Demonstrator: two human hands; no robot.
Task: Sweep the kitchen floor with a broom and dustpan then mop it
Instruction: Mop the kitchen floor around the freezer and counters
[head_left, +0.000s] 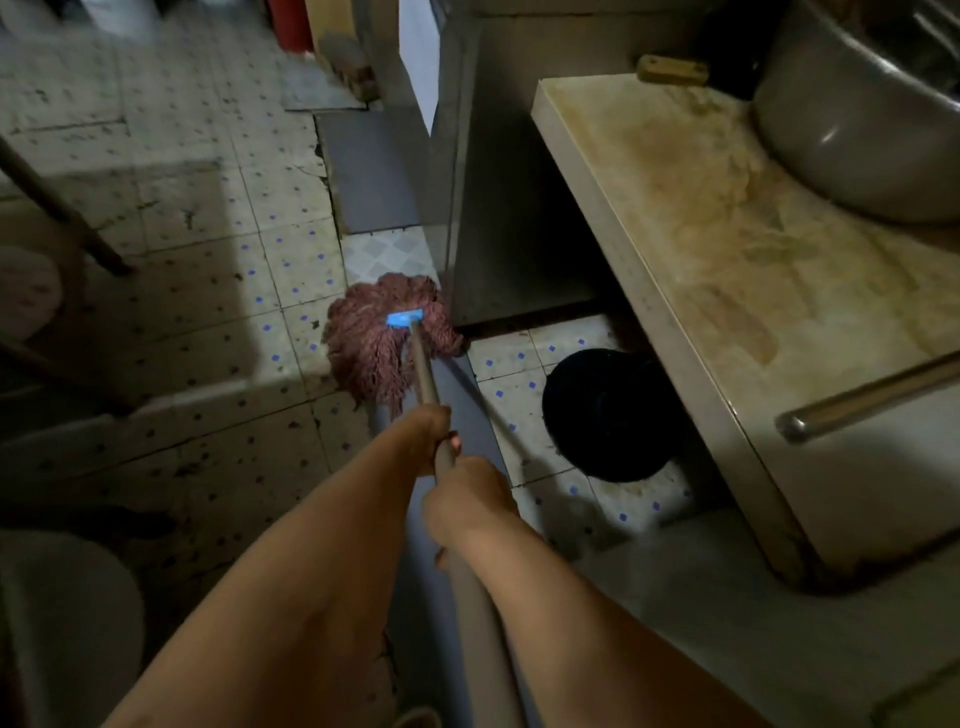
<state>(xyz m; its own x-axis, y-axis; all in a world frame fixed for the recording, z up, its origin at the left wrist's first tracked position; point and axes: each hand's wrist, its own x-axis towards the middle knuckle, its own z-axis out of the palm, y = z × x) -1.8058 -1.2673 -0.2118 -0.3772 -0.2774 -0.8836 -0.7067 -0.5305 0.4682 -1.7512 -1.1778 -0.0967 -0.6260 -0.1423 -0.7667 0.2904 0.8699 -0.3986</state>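
Nearest me, my right hand (467, 501) wraps the mop handle (427, 382) with the fingers curled round the pole and the thumb tucked under, and just beyond it along the same pole my left hand (428, 431) closes round it too, the two fists almost touching. The handle is a plain, smooth, pale pole; I judge it stiff and light, and likely to turn in my palms if they get wet, so holding it with both hands set a little apart along the shaft seems the right way to steer it. Past my left hand the handle runs down to a blue clamp (404, 318), and there the mop head (389, 338) spreads out in reddish-brown cords that lie flat on the tiled floor (208, 291). Those cords look soft and floppy, and I expect them to be heavy and dragging if they are soaked, so the weight sits at the far end and the push has to come from the pole, not from the head. To the right of the mop head a dark round bucket (613, 415) stands under the edge of a stained counter (727, 249), near but not touching the cords. Just beyond the mop head rises the grey cabinet side (498, 197), its corner right beside the cords.
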